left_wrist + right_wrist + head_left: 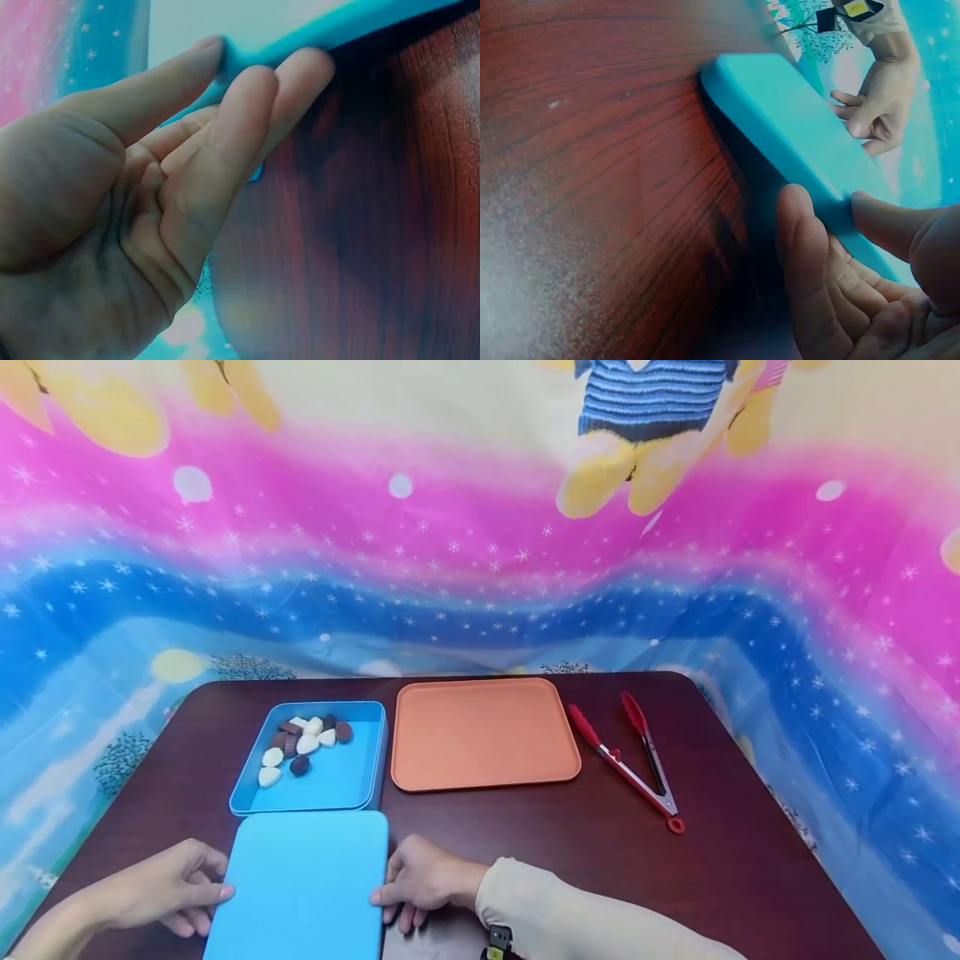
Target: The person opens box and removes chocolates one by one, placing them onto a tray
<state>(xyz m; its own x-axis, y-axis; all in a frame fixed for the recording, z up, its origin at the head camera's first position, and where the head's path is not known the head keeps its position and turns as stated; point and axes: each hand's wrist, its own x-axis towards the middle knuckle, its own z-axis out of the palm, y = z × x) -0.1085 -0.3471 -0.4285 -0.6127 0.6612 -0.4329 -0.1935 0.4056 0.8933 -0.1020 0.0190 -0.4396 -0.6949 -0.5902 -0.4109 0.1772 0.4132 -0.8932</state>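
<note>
A flat light-blue lid (pixel 303 885) lies between the two hands at the front of the table. My left hand (pixel 168 889) pinches its left edge, thumb on top and fingertips at the underside. On the opposite edge, my right hand (pixel 427 881) grips the lid (pixel 780 112) in the same way; in the right wrist view its near edge sits above a dark shadow. Just beyond the lid stands an uncovered blue box (pixel 345 785), and several brown and white chocolates (pixel 307 743) are gathered toward its back left.
An orange rectangular tray (pixel 483 735) sits right of the box. Farther right, red-tipped metal tongs (pixel 633 768) lie spread on the dark wooden table (pixel 735 843). A patterned cloth (pixel 480 568) hangs behind and around the table.
</note>
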